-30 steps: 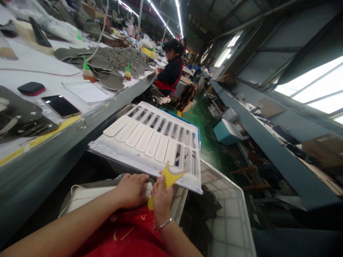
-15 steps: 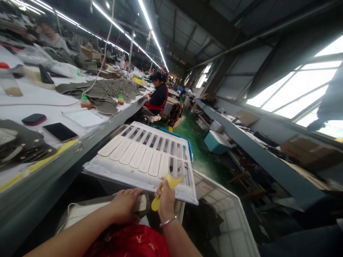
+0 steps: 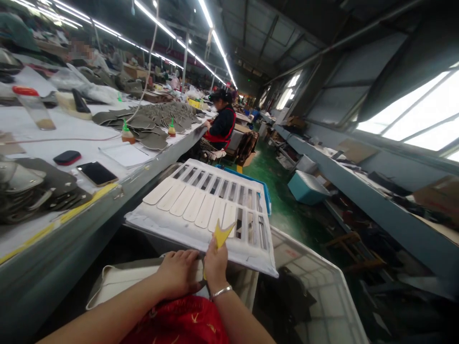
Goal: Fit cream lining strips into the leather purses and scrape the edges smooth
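My right hand (image 3: 216, 265) is closed round a yellow, flat tool with a notched, two-pointed end (image 3: 223, 235). The points face up and away from me, in front of the white rack. My left hand (image 3: 179, 273) lies over the right end of a grey panel with a cream lining (image 3: 125, 285), its fingers bent across the far edge and its thumb along the near side. The panel rests above my red apron (image 3: 182, 325). Just beyond my hands, the slatted white rack (image 3: 158, 222) carries a row of cream, round-ended strips (image 3: 205, 206).
On the left, a bench (image 3: 136, 179) holds a phone (image 3: 96, 173), grey cut pieces (image 3: 150, 125) and green-tipped glue bottles (image 3: 171, 128). A white crate (image 3: 322, 286) stands at my right. Farther ahead a co-worker (image 3: 222, 119) sits at the bench.
My right hand has drawn the yellow tool closer to my left hand and turned it more upright. My left hand stays on the panel. The whole view has shifted slightly to the right.
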Demonstrator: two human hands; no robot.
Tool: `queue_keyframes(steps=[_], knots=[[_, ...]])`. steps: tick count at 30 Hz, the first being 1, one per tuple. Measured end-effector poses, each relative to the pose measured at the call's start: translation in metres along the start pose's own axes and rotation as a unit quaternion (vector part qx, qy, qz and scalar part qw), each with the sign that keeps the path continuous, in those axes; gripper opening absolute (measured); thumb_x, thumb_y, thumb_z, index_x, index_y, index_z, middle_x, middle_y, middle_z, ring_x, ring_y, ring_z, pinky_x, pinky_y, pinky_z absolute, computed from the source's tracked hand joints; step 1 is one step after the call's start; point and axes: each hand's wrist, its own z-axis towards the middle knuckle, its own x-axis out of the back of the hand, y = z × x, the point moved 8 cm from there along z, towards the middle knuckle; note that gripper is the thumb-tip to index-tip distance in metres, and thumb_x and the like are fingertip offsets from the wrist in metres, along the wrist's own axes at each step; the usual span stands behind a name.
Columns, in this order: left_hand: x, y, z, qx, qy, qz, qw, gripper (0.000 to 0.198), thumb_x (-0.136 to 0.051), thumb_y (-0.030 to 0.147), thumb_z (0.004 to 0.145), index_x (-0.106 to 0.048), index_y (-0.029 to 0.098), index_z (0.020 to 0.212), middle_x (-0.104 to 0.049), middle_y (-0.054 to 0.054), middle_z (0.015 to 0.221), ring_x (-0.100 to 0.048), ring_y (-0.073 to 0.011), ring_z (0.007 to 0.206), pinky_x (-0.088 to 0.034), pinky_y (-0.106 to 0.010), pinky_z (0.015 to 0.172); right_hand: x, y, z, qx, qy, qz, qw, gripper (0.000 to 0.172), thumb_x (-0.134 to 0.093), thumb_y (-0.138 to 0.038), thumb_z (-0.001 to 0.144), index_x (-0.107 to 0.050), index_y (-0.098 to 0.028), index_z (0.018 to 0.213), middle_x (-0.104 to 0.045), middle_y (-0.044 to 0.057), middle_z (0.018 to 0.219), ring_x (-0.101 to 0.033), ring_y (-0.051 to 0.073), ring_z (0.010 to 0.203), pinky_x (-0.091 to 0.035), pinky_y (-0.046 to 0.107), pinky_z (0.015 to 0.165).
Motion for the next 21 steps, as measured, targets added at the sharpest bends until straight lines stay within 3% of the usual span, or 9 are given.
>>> queue_keyframes(steps=[3,6,8,10,11,13,16,19,21], knots=[[0.010,0.011,-0.005,-0.010,0.012,-0.009,1.000,0.074,-0.061,0.051,0.064,-0.048,0.014,0.127,-0.054,-0.017,0.127,-0.049,-0.0362,0.113,-0.034,-0.055,0.096,-0.015,-0.026,-0.005,0.079,-0.061,-0.135,0.986,0.034,-0.038,-0.044,0.086,-0.054,-0.016,0.096,-0.061,0.010,0.086,-0.059,0.022,0.086,-0.045,0.035,0.078],[0.025,0.005,-0.023,-0.016,0.025,-0.024,0.999,0.076,-0.065,0.048,0.063,-0.046,0.014,0.129,-0.049,-0.016,0.133,-0.046,-0.0339,0.119,-0.030,-0.054,0.103,-0.029,-0.024,-0.004,0.024,-0.172,-0.170,0.970,0.038,-0.036,-0.048,0.087,-0.049,-0.016,0.103,-0.061,0.007,0.078,-0.061,0.020,0.066,-0.049,0.033,0.062],[0.043,-0.019,-0.050,-0.006,0.082,-0.050,0.995,0.066,-0.060,0.043,0.071,-0.044,0.020,0.131,-0.047,-0.010,0.136,-0.041,-0.0289,0.125,-0.023,-0.051,0.109,-0.038,-0.022,-0.004,-0.025,-0.265,-0.172,0.948,0.039,-0.038,-0.052,0.086,-0.049,-0.016,0.100,-0.060,0.004,0.072,-0.060,0.018,0.057,-0.049,0.029,0.052],[0.067,-0.065,-0.090,0.038,0.221,-0.118,0.967,0.047,-0.050,0.039,0.082,-0.048,0.025,0.127,-0.051,-0.005,0.133,-0.041,-0.0247,0.126,-0.019,-0.048,0.112,-0.050,-0.028,-0.006,-0.036,-0.361,-0.182,0.914,0.038,-0.042,-0.052,0.085,-0.050,-0.017,0.096,-0.059,0.003,0.074,-0.060,0.015,0.055,-0.049,0.026,0.048],[0.075,-0.097,-0.114,0.091,0.298,-0.173,0.934,0.044,-0.047,0.042,0.084,-0.051,0.025,0.124,-0.053,-0.005,0.130,-0.042,-0.0249,0.125,-0.022,-0.046,0.111,-0.058,-0.033,-0.009,-0.034,-0.407,-0.190,0.893,0.036,-0.045,-0.051,0.085,-0.050,-0.017,0.096,-0.059,0.002,0.076,-0.059,0.014,0.054,-0.048,0.025,0.047],[0.064,-0.156,-0.150,0.178,0.369,-0.341,0.846,0.046,-0.043,0.048,0.086,-0.051,0.022,0.123,-0.057,-0.007,0.125,-0.048,-0.0243,0.119,-0.032,-0.042,0.106,-0.076,-0.039,-0.016,-0.039,-0.497,-0.222,0.838,0.033,-0.049,-0.049,0.083,-0.049,-0.019,0.097,-0.058,0.001,0.079,-0.056,0.012,0.050,-0.045,0.023,0.040],[0.027,-0.198,-0.160,0.205,0.347,-0.537,0.742,0.054,-0.031,0.054,0.089,-0.051,0.018,0.124,-0.060,-0.008,0.122,-0.051,-0.0232,0.117,-0.035,-0.040,0.104,-0.111,-0.044,-0.026,0.006,-0.607,-0.320,0.728,0.031,-0.053,-0.047,0.080,-0.052,-0.019,0.094,-0.059,0.001,0.079,-0.058,0.014,0.057,-0.042,0.022,0.042],[0.003,-0.194,-0.145,0.205,0.297,-0.571,0.737,0.056,-0.024,0.057,0.090,-0.056,0.022,0.120,-0.061,-0.004,0.120,-0.053,-0.0230,0.114,-0.034,-0.038,0.104,-0.155,-0.048,-0.032,0.157,-0.648,-0.427,0.610,0.029,-0.055,-0.047,0.080,-0.059,-0.019,0.088,-0.064,0.003,0.080,-0.059,0.018,0.070,-0.041,0.025,0.057],[-0.002,-0.186,-0.139,0.216,0.285,-0.569,0.740,0.058,-0.021,0.060,0.089,-0.058,0.025,0.119,-0.063,-0.001,0.118,-0.055,-0.0227,0.110,-0.036,-0.036,0.102,-0.185,-0.049,-0.038,0.232,-0.648,-0.454,0.566,0.027,-0.050,-0.044,0.085,-0.060,-0.021,0.094,-0.066,0.004,0.084,-0.060,0.019,0.077,-0.039,0.026,0.063]])
